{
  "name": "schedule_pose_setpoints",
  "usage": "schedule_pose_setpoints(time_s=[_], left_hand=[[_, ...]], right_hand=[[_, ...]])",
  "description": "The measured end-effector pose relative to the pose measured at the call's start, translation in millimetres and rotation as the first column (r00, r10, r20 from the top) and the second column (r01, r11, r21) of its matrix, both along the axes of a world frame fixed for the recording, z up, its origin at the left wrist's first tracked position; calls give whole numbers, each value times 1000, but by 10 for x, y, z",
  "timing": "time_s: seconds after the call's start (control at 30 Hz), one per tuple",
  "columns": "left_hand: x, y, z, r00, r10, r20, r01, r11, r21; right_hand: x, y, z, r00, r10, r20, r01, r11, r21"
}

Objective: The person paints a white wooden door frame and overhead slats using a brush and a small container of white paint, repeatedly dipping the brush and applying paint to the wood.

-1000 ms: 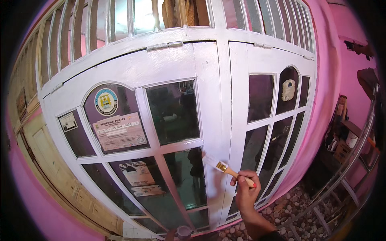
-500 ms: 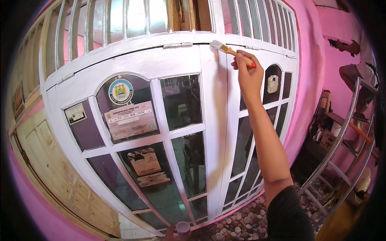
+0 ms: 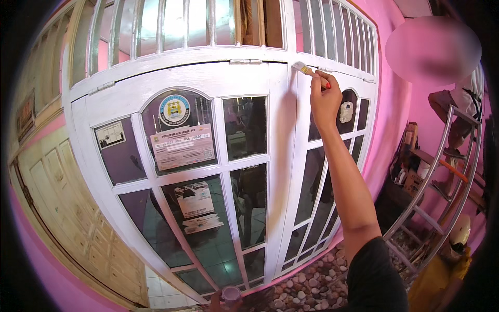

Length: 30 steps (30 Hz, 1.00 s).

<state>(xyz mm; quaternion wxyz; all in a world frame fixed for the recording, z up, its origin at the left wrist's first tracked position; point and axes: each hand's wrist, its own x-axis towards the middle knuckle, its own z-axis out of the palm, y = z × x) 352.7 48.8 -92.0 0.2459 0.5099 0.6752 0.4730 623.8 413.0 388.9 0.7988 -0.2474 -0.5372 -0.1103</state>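
My right hand [image 3: 325,96] is closed around the wooden handle of a paintbrush [image 3: 306,69]. The pale bristles rest at or close to the top of the white double door [image 3: 280,119], near where its two leaves meet under the barred upper frame. Low in the picture, my left hand [image 3: 215,301] is closed on a small round paint can [image 3: 231,294], seen only in part. Dark glass panes [image 3: 247,208] fill the door, with a round sticker [image 3: 175,110] and paper notices [image 3: 183,147] on them.
An aluminium ladder [image 3: 416,223] stands at the right, with another person [image 3: 457,99] on or beside it. Boxes [image 3: 414,182] sit by the pink wall [image 3: 392,104]. Pebbles [image 3: 312,283] cover the ground below the door. A wooden door [image 3: 73,208] is at the left.
The view has shifted slightly, and more of the other person shows at the right. My right hand and the paintbrush appear a little farther right and lower in the picture.
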Motion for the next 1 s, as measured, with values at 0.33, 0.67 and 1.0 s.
schedule_pose_setpoints(time_s=[0.33, 0.67, 1.0], left_hand=[[-52, -136, -48, 999, 37, -8, -37, 999, -5], [-45, -149, 147, 998, 35, 43, -37, 999, 34], [-21, -86, 163, 1000, 14, 2, -14, 999, 45]], right_hand=[[-7, 129, 15, 986, 161, -39, -163, 986, -35], [-93, -182, -95, 913, 407, 18, -404, 910, -97], [-155, -208, -173, 869, 493, -40, -493, 870, 14]])
